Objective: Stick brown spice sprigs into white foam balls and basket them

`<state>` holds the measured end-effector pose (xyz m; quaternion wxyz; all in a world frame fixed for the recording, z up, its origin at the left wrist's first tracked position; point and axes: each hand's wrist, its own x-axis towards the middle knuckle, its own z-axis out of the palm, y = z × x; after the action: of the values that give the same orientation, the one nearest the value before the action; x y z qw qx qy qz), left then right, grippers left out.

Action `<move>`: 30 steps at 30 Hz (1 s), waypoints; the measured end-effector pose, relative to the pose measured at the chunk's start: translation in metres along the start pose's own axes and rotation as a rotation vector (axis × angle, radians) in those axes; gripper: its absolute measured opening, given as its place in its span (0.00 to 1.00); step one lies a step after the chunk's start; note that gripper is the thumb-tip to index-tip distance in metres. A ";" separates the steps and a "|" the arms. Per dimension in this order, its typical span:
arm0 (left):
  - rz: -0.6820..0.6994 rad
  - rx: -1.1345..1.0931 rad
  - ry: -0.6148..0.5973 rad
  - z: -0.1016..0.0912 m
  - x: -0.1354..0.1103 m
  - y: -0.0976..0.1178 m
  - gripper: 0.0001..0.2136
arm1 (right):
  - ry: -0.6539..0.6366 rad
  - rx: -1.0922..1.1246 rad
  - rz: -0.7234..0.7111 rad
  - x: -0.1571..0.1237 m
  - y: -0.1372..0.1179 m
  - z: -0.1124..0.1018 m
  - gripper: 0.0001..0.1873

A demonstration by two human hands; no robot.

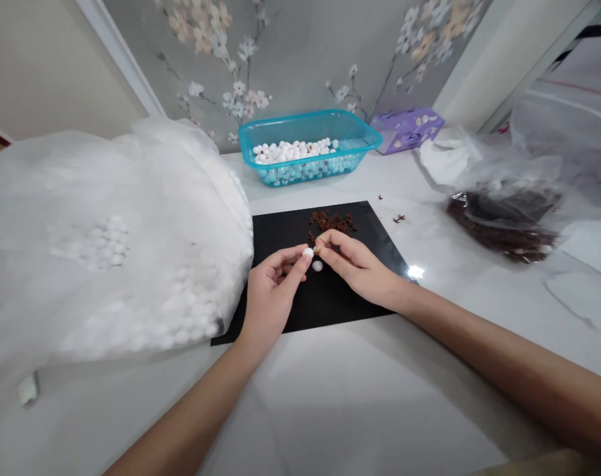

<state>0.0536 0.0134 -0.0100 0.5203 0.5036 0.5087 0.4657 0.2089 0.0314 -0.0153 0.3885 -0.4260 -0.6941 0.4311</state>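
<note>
My left hand (273, 291) pinches a small white ball (307, 252) between thumb and forefinger above a black mat (330, 304). My right hand (352, 261) is pinched shut on a tiny brown piece (317, 250) pressed against that ball. A second white ball (317, 266) lies on the mat just under the fingertips. A small heap of dark brown bits (332, 221) sits at the mat's far edge.
A large translucent bag of white balls (112, 244) fills the left side. A turquoise basket (364, 142) at the back holds several white balls. A plastic bag of dark brown pieces (508, 221) lies at the right, a purple box (406, 129) behind it.
</note>
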 end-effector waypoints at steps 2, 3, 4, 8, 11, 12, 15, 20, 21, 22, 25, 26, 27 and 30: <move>-0.003 -0.002 0.006 0.001 0.000 0.001 0.11 | -0.001 0.003 0.004 0.000 0.000 0.000 0.07; -0.004 -0.002 0.009 0.001 0.000 0.002 0.11 | -0.002 0.006 0.005 0.000 0.000 0.000 0.07; -0.005 -0.001 0.011 0.001 0.000 0.002 0.11 | -0.002 0.010 0.004 0.001 0.000 0.000 0.07; -0.005 -0.005 0.013 0.001 -0.001 0.002 0.11 | 0.006 0.016 0.001 0.000 0.001 0.001 0.07; 0.000 -0.006 0.018 0.001 -0.001 0.000 0.11 | 0.017 0.015 0.003 0.000 0.003 0.003 0.07; -0.001 -0.007 0.019 0.001 -0.001 -0.001 0.11 | 0.021 0.012 0.003 0.000 0.003 0.003 0.07; -0.005 -0.019 0.025 0.001 -0.001 0.000 0.10 | 0.030 0.007 0.008 -0.001 0.004 0.004 0.07; -0.010 -0.031 0.005 0.001 -0.002 0.003 0.09 | 0.035 0.029 0.012 -0.002 0.004 0.003 0.07; -0.008 -0.032 -0.002 0.001 -0.002 0.003 0.09 | 0.039 0.033 0.010 -0.002 0.004 0.003 0.07; -0.008 -0.032 -0.005 0.001 -0.003 0.003 0.09 | 0.044 0.038 0.010 -0.002 0.003 0.003 0.07; -0.016 -0.033 0.020 0.002 -0.002 0.002 0.10 | 0.103 0.045 0.027 -0.002 0.001 0.004 0.08; -0.022 -0.034 0.035 0.002 -0.002 0.002 0.10 | 0.132 0.049 0.034 -0.002 0.001 0.005 0.08; -0.028 -0.037 0.053 0.002 -0.001 0.001 0.11 | 0.161 0.053 0.041 -0.002 0.000 0.006 0.08; -0.045 -0.052 0.090 0.001 0.000 0.000 0.11 | 0.251 0.053 0.051 -0.003 -0.003 0.008 0.08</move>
<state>0.0549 0.0133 -0.0097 0.5200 0.4570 0.5305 0.4892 0.2022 0.0255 -0.0161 0.4722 -0.4836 -0.6175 0.4024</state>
